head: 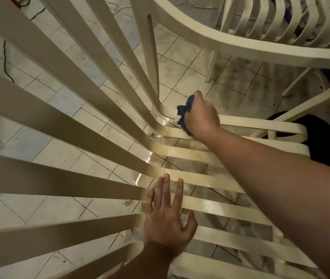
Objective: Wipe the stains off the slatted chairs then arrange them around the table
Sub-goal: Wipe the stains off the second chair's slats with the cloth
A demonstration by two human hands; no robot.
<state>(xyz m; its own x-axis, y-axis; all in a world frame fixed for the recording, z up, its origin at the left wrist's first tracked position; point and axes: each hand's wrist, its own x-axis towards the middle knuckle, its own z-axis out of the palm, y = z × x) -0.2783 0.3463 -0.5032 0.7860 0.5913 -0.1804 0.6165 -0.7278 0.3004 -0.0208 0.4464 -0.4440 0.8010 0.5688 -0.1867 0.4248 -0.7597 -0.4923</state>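
Eyes on the chair (220, 209) now: it fills my view from above, back slats fanning out to 9 o'clock and seat slats running off to 3 o'clock. The right grip (200, 115) sits just past centre toward 1 o'clock, fingers curled tight round a dark blue cloth (189, 102). It presses the cloth on the far seat slat, right where seat bends up into back. That bend has a wet shine on it (a few bright glints along the curve).

The left grip (166, 222) is down at 6 o'clock, flat and spread wide, fingers straight across two seat slats with the thumb out to the side. It has hold of nothing and is only resting on the chair.

Through the gaps I see the tiled floor (63, 156), with darker smudges under the seat and out toward 2 o'clock. A second chair (326, 15) of the same cream slatted kind stands at 1 o'clock, near the first one's curved armrest. Thin dark cables (7, 63) trail over the tiles at 10 o'clock.
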